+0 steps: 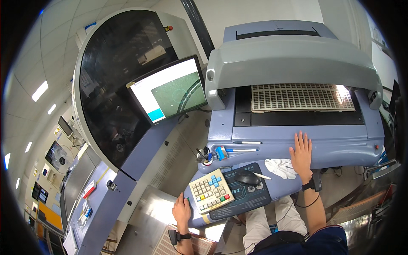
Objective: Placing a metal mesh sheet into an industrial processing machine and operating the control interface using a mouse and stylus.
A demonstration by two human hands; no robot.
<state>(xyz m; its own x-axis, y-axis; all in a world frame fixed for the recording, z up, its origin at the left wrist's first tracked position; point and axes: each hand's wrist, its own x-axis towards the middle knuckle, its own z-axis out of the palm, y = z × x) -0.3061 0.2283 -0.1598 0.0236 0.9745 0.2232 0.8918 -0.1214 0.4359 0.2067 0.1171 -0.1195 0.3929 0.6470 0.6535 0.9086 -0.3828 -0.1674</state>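
My right hand [301, 154] lies flat with fingers stretched on the blue front ledge [340, 146] of a grey-and-blue machine, just behind a crumpled white glove [280, 168]. Beneath the machine's grey hood [293, 59], a panel with rows of small rectangles [302, 97] rests on the black bed. My left hand [182, 211] is at the left edge of the blue shelf, beside a cream keyboard [211, 191]. Its fingers are partly hidden and look loosely apart; I see nothing held. The keyboard overlaps a dark mouse pad [250, 202] bearing a black mouse [247, 177].
A tilted monitor [174, 91] displays a green magnified picture. Pens stand in a holder [205, 158] and lie along the ledge [242, 150]. A large machine with a dark curved window [123, 85] stands left. Another patterned panel [199, 244] is low by my left forearm.
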